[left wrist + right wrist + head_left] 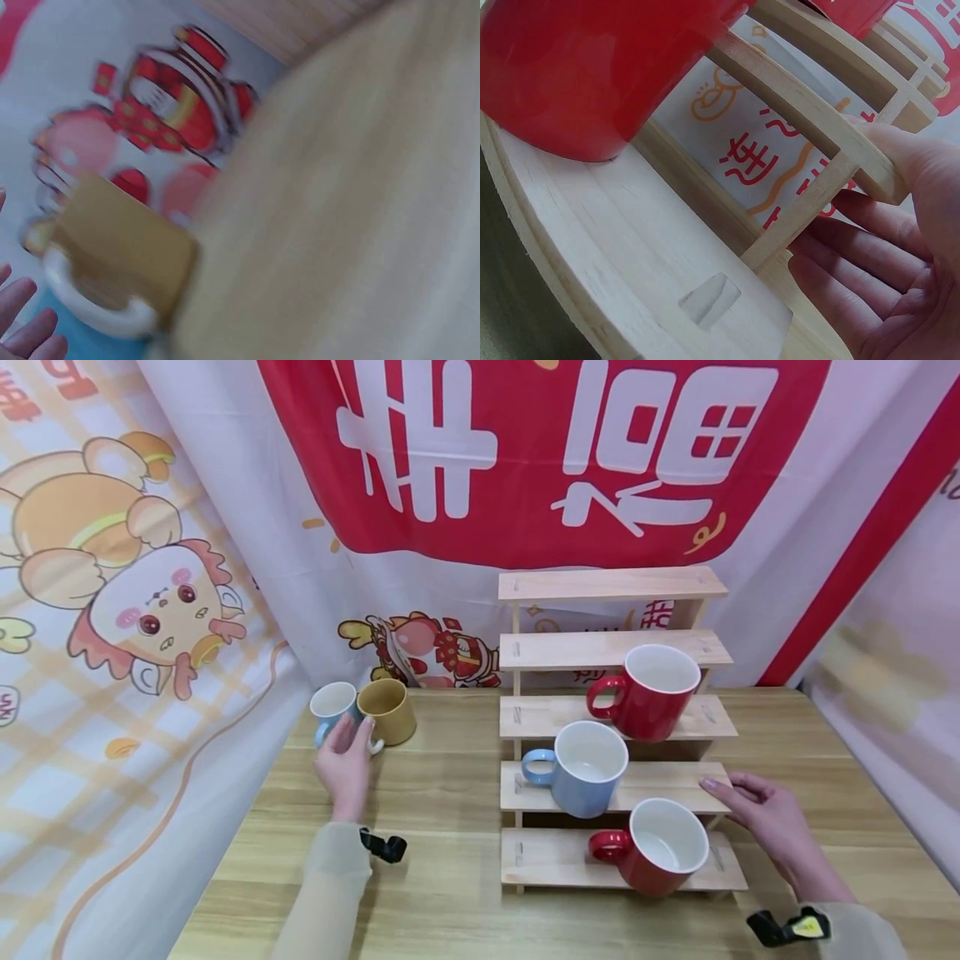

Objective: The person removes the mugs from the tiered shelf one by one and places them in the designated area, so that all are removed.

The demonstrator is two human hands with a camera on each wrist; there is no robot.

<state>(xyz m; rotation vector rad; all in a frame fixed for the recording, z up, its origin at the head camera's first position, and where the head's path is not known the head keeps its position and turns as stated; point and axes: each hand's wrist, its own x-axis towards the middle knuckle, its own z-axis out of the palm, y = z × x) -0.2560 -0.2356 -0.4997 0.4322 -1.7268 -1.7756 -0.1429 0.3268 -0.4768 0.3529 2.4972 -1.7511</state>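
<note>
Passage: we list bare surface (pixel 442 827) between left grip (pixel 347 768) and wooden rack (pixel 547 857); top shelf (pixel 607 582), open across. Obstacles: yellow mug (pixel 395 718) just beside far-left mug (pixel 333 700); upper red mug (pixel 651 697), light-blue mug (pixel 588 772), lower red mug (pixel 656 852), each occupying its shelf; right grip (pixel 761 810), blocking the rack's right end.

Hands (pixel 347 768) (pixel 768 822) common to downward head, close wrist views
</note>
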